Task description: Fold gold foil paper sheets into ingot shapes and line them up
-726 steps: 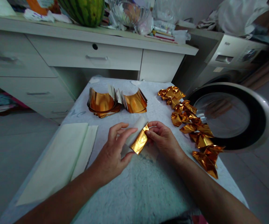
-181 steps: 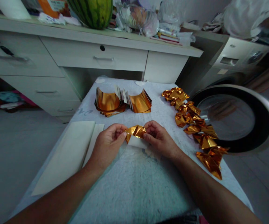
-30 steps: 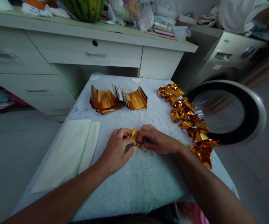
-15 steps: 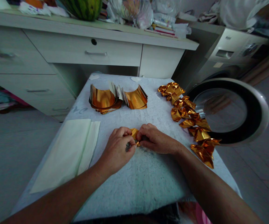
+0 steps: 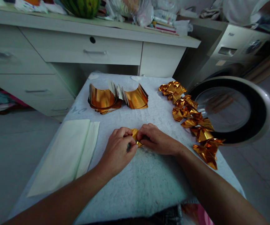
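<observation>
The left hand (image 5: 118, 151) and right hand (image 5: 157, 139) pinch a small gold foil piece (image 5: 134, 132) between them, near the bench's (image 5: 146, 184) middle. It looks light, thin, slick and easily torn; a gentle fingertip hold at opposite ends suits it.

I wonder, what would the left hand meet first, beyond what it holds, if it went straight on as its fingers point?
Most likely the right hand, just across the gold foil piece that the left hand pinches; the exact gap is hard to judge.
</observation>
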Motion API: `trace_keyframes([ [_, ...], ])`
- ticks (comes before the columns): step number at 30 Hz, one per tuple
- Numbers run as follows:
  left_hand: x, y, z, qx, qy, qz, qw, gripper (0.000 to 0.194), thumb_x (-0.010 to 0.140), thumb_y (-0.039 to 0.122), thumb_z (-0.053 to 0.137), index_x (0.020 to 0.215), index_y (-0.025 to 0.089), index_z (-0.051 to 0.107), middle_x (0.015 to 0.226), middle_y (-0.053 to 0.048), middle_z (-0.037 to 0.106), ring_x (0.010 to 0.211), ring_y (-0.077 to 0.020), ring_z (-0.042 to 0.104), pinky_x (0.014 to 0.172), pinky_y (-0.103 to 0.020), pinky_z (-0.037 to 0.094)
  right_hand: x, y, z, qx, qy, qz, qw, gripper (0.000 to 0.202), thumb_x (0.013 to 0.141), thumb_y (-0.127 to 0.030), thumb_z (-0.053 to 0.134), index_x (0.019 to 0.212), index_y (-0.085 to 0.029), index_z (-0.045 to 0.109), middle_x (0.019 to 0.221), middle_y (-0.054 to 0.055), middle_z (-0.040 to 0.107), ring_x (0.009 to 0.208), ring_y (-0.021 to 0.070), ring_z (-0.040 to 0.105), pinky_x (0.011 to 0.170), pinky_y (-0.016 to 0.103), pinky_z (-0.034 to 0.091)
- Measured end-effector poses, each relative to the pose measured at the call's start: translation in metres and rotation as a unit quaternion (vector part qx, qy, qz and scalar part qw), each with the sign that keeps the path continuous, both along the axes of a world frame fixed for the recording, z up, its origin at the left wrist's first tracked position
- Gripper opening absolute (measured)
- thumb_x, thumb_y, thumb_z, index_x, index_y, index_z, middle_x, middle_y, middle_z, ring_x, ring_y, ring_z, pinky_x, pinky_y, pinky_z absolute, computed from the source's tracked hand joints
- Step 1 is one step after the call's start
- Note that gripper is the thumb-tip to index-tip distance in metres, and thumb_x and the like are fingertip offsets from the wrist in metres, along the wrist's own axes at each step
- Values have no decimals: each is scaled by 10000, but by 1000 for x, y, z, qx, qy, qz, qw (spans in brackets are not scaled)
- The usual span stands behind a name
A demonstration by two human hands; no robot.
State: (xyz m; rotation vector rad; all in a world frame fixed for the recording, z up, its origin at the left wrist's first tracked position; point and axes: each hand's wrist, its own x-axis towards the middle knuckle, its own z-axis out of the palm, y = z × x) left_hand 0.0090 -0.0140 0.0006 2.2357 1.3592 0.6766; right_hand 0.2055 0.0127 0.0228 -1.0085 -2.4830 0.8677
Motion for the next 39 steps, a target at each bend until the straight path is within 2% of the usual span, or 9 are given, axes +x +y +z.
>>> trace_keyframes([
  [5, 0, -1, 1, 5, -4, 6, 1000, 119, 778, 124, 637, 686, 199, 645, 1007, -49, 584, 986, -239, 517, 895, -439, 460, 4, 1, 4, -25, 8, 5, 1000, 206, 862, -31, 438, 913, -187, 563, 912, 30, 610, 900, 176, 526, 893, 360, 378],
  [18, 1, 0, 2, 0, -1, 8, 1000, 135, 760, 135, 658, 649, 207, 632, 990, -40, 589, 982, -240, 524, 895, -444, 465, 2, 1, 1, -3, -14, 9, 1000, 85, 860, -135, 603, 906, -187, 554, 903, 24, 596, 881, 176, 513, 866, 344, 365],
  [29, 1, 0, -1, 9, -3, 8, 1000, 128, 750, 125, 651, 657, 205, 613, 984, -44, 585, 976, -243, 530, 888, -446, 464, -1, 0, 1, 2, -37, 1, 999, 83, 863, -132, 605, 918, -180, 566, 925, 42, 593, 902, 189, 512, 873, 347, 361],
  [39, -2, -1, 0, -10, -15, -2, 1000, 105, 770, 118, 634, 794, 220, 625, 1019, -43, 564, 1007, -250, 510, 908, -457, 443, -3, -3, 3, 1, -42, -3, 999, 87, 873, -126, 583, 940, -180, 574, 939, 49, 596, 908, 193, 510, 876, 355, 358],
])
